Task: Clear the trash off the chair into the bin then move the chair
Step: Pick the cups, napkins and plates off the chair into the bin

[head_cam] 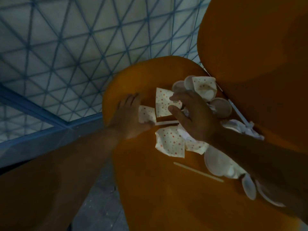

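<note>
On the orange chair (141, 180), the left hand (128, 119) lies spread flat at nine o'clock of the trash, dotted napkins (170, 142) and paper plates (216, 162), light, floppy stuff best scooped underneath, while the right hand (191, 114) curls loosely over it, grip unclear.

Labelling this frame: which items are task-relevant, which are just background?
Job:
orange chair
dotted paper scraps
paper plates
thin stick
left hand, flat on seat
right hand, over the scraps

Background:
patterned carpet
blue floor strip
</note>
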Demonstrator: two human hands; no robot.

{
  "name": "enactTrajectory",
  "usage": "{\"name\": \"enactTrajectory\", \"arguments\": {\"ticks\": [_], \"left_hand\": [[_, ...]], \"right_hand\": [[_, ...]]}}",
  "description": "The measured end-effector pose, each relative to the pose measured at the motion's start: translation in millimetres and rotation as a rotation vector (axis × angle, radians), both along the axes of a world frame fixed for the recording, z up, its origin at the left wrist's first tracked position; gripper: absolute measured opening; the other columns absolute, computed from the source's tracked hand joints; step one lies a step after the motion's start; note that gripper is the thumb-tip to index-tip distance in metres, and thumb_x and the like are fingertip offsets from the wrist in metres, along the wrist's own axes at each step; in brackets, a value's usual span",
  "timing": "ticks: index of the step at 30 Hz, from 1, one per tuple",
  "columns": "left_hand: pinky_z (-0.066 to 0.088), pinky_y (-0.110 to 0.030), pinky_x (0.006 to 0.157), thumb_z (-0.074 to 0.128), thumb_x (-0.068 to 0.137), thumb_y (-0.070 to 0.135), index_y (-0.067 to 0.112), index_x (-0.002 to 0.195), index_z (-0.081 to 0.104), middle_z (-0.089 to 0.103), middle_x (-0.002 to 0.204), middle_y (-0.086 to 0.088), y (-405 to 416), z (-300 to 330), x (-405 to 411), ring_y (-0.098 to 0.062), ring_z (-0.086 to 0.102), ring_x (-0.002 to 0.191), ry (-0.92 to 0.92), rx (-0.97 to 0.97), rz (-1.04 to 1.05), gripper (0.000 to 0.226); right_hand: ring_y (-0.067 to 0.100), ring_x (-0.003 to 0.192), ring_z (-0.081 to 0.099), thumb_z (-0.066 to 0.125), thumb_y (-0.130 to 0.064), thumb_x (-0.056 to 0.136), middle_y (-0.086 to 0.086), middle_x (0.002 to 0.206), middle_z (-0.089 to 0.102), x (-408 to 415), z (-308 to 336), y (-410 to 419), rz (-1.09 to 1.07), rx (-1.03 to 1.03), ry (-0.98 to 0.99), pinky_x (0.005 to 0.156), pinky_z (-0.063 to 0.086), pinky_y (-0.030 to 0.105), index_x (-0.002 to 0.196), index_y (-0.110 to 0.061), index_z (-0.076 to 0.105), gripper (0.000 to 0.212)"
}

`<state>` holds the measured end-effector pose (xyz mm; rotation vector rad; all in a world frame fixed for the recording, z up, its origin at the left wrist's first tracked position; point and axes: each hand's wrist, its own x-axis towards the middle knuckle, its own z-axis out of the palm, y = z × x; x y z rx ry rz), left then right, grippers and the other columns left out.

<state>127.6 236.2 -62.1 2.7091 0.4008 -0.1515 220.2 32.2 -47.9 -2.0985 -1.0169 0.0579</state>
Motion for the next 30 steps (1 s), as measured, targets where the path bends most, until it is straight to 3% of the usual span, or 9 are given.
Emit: {"name": "enactTrajectory", "arguments": {"ticks": [2, 7, 10, 13, 17, 21, 25, 30], "left_hand": [[0.011, -0.047, 0.120, 0.066, 0.069, 0.070, 0.028, 0.150, 0.015, 0.021, 0.159, -0.001, 8, -11, 4, -0.026, 0.012, 0.147, 0.055, -0.002, -0.032, 0.105], [0.028, -0.044, 0.109, 0.048, 0.064, 0.085, 0.031, 0.140, 0.035, 0.039, 0.141, 0.004, 22, -22, 7, -0.022, 0.029, 0.133, 0.016, 0.060, -0.086, 0.094], [0.029, -0.042, 0.107, 0.049, 0.063, 0.086, 0.032, 0.135, 0.039, 0.042, 0.135, 0.006, 24, -24, 9, -0.021, 0.030, 0.129, -0.003, 0.051, -0.097, 0.091], [0.029, -0.032, 0.100, 0.061, 0.062, 0.082, 0.030, 0.134, 0.043, 0.046, 0.132, 0.006, 22, -18, 9, -0.018, 0.036, 0.126, -0.027, -0.039, -0.084, 0.090], [0.036, -0.030, 0.093, 0.068, 0.064, 0.072, 0.027, 0.135, 0.042, 0.044, 0.132, 0.005, 18, -7, 0, -0.010, 0.038, 0.118, -0.114, -0.168, 0.052, 0.089], [0.038, -0.035, 0.099, 0.058, 0.068, 0.079, 0.027, 0.137, 0.040, 0.042, 0.136, 0.004, 9, 9, -14, -0.013, 0.038, 0.125, -0.217, -0.208, 0.153, 0.089], [0.037, -0.048, 0.108, 0.036, 0.079, 0.077, 0.020, 0.141, 0.037, 0.038, 0.139, -0.002, -15, 29, -25, -0.022, 0.037, 0.131, -0.308, -0.205, 0.199, 0.085], [0.042, -0.054, 0.093, 0.029, 0.085, 0.054, 0.009, 0.132, 0.045, 0.046, 0.120, -0.010, -70, 59, -63, -0.030, 0.045, 0.112, -0.435, -0.117, 0.195, 0.067]], "right_hand": [[0.026, 0.105, 0.056, 0.058, -0.038, 0.088, 0.008, 0.115, 0.060, 21, -3, 16, -0.008, -0.100, -0.070, 0.085, 0.048, 0.047, 0.117, -0.014, 0.058, 0.037], [0.028, 0.131, 0.038, 0.069, -0.041, 0.078, 0.006, 0.145, 0.041, 53, -15, 44, 0.043, -0.466, -0.065, 0.107, 0.031, 0.047, 0.142, -0.020, 0.033, 0.077], [0.030, 0.138, 0.028, 0.066, -0.047, 0.079, 0.008, 0.148, 0.037, 57, -24, 55, 0.048, -0.647, -0.077, 0.115, 0.009, 0.049, 0.148, -0.022, 0.020, 0.086], [0.030, 0.138, 0.028, 0.067, -0.048, 0.079, 0.008, 0.146, 0.038, 58, -23, 58, 0.041, -0.688, -0.122, 0.116, 0.000, 0.049, 0.145, -0.021, 0.025, 0.083], [0.026, 0.131, 0.038, 0.066, -0.039, 0.082, 0.004, 0.135, 0.049, 55, -17, 54, 0.049, -0.559, -0.225, 0.114, 0.006, 0.043, 0.134, -0.020, 0.043, 0.060], [0.028, 0.114, 0.053, 0.064, -0.019, 0.088, 0.013, 0.122, 0.058, 38, -1, 39, -0.032, -0.213, -0.033, 0.097, 0.040, 0.039, 0.126, -0.007, 0.054, 0.041], [0.026, 0.108, 0.054, 0.060, -0.020, 0.091, 0.015, 0.117, 0.057, 15, 19, 17, -0.116, -0.017, -0.055, 0.088, 0.036, 0.024, 0.124, -0.003, 0.053, 0.037], [0.008, 0.096, 0.048, 0.061, -0.016, 0.088, 0.012, 0.110, 0.059, -41, 56, -39, -0.186, 0.128, -0.113, 0.079, 0.034, 0.010, 0.115, -0.005, 0.057, 0.030]]}}
